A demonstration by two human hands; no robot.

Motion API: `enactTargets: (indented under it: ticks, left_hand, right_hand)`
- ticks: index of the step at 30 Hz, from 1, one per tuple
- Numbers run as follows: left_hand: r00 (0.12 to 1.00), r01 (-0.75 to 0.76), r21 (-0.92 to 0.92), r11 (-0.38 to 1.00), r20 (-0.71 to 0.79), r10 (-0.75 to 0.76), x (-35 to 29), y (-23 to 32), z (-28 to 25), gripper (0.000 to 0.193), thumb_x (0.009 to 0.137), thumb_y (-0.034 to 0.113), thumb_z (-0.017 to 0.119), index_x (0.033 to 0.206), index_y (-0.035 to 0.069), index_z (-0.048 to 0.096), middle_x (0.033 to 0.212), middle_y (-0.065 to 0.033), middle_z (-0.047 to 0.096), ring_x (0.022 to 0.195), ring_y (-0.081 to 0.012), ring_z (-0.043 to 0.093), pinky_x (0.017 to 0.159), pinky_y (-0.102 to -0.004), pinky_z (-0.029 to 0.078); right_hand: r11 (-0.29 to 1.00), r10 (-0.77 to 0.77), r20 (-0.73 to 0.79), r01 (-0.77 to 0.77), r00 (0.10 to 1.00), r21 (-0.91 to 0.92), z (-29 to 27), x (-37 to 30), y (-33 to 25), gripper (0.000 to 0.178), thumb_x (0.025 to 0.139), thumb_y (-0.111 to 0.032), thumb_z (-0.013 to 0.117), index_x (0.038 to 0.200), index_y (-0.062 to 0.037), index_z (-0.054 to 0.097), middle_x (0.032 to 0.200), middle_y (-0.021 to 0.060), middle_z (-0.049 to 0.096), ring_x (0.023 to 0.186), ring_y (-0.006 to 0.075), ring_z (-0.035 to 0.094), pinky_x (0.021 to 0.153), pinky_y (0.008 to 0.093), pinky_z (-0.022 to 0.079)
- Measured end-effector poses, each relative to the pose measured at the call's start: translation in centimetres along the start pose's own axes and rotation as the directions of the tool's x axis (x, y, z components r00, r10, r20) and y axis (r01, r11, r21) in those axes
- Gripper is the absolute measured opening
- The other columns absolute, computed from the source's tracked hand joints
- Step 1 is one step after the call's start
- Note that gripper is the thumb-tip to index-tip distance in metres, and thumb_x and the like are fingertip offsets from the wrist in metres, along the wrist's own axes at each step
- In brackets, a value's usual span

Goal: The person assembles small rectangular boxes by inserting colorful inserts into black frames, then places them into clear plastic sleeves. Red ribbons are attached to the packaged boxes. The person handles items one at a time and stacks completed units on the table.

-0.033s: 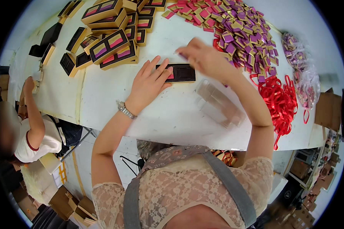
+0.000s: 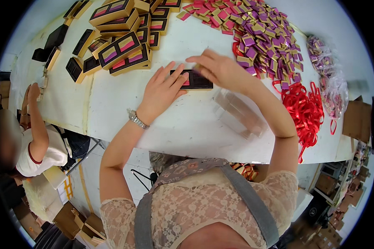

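Currently left hand (image 2: 158, 90) spreads over box (image 2: 201, 81), pink in, right slot seemingly unfilled, right hand (image 2: 227, 72) blurred, hold unclear, filled boxes (image 2: 121, 50) toward counter's (image 2: 112, 97) far edge.

Left hand (image 2: 159, 92) on black-and-gold box (image 2: 202, 81); right hand (image 2: 222, 71) near, blurred.

The white table (image 2: 112, 112) carries — left to right — piled black-and-gold boxes (image 2: 119, 50), a single box (image 2: 200, 81), a clear container (image 2: 242, 115), pink-and-purple squares (image 2: 257, 39) and red ribbons (image 2: 301, 111).
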State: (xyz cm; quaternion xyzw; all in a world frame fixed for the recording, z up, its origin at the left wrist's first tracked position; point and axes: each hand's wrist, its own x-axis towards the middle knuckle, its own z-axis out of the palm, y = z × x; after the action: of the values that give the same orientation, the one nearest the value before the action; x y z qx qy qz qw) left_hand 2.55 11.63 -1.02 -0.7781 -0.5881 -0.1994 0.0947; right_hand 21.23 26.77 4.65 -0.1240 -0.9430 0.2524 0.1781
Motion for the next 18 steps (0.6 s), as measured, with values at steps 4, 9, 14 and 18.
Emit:
enactTargets:
  ticks: [4, 9, 14, 18]
  left_hand:
    - [1.0, 0.019, -0.01, 1.0, -0.012, -0.019, -0.8, 0.2, 0.7, 0.052, 0.074, 0.033, 0.073, 0.119, 0.011, 0.059, 0.137, -0.0055, 0.049, 0.128, -0.0258, 0.043, 0.1, -0.0415, 0.043]
    - [0.985, 0.003, -0.114, 0.994, -0.169, -0.022, -1.8, -1.5, -2.8, 0.032, 0.079, 0.023, 0.068, 0.109, 0.011, 0.064, 0.117, -0.005, 0.062, 0.111, -0.0219, 0.056, 0.09, -0.0359, 0.048]
    - [0.659, 0.625, 0.061, 0.778, -0.575, -0.484, -7.3, -17.1, -7.9, 0.043, 0.085, 0.027, 0.066, 0.125, 0.012, 0.058, 0.121, -0.0142, 0.057, 0.114, -0.0297, 0.05, 0.094, -0.0409, 0.042]
    - [0.82, 0.525, 0.449, 0.722, -0.041, -0.571, -12.0, -20.3, -7.2, 0.066, 0.085, 0.053, 0.058, 0.138, 0.017, 0.046, 0.142, -0.0104, 0.043, 0.138, -0.0333, 0.027, 0.111, -0.0532, 0.022]
  right_hand:
    - [0.998, 0.008, 0.09, -0.013, 0.996, 0.06, 2.3, -2.4, 1.4, 0.029, 0.084, -0.013, 0.065, 0.111, -0.0066, 0.062, 0.103, 0.0103, 0.064, 0.09, 0.0279, 0.062, 0.074, 0.0371, 0.05]
    - [0.928, -0.193, 0.065, 0.204, 0.979, -0.313, 3.3, -4.3, -0.9, 0.041, 0.08, -0.017, 0.069, 0.119, -0.0055, 0.06, 0.127, 0.0092, 0.058, 0.116, 0.0321, 0.052, 0.091, 0.0444, 0.044]
    - [0.953, -0.151, 0.093, 0.17, 0.984, -0.249, 4.0, -4.4, -1.0, 0.045, 0.077, -0.016, 0.073, 0.118, -0.002, 0.06, 0.135, 0.0104, 0.053, 0.123, 0.036, 0.046, 0.097, 0.0434, 0.042]
    - [0.963, -0.263, 0.071, 0.257, 0.962, 0.083, 5.2, -1.4, -1.4, 0.042, 0.07, -0.011, 0.073, 0.11, -0.0042, 0.062, 0.132, 0.0112, 0.054, 0.102, 0.0339, 0.057, 0.084, 0.0381, 0.05]
